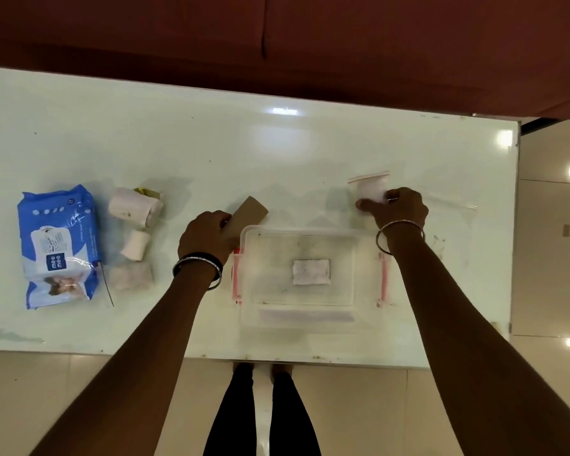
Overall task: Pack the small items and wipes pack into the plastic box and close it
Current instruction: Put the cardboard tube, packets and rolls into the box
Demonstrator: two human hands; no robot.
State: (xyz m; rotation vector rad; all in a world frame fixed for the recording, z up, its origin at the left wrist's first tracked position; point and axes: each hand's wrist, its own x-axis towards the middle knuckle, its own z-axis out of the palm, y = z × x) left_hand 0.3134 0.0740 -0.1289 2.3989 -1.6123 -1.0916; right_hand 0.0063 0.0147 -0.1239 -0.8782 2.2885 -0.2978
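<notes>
A clear plastic box (247,291) with pink side latches stands open at the table's near edge, a small white packet (311,272) lying on its floor. My left hand (204,236) grips a brown cardboard piece (249,213) just beyond the box's far left corner. My right hand (397,207) pinches a small white pouch with a pink zip strip (371,185) beyond the far right corner. The blue wipes pack (58,248) lies at the far left. Beside it sit a white roll (134,207), a smaller white roll (134,245) and a pale flat packet (130,274).
The white glossy table (211,143) ends at its right edge near x 1630. A clear flat plastic sheet, perhaps the lid or a bag, (448,209) lies right of my right hand. A thin dark tie (107,287) lies by the wipes pack. Red furniture (277,37) stands behind the table.
</notes>
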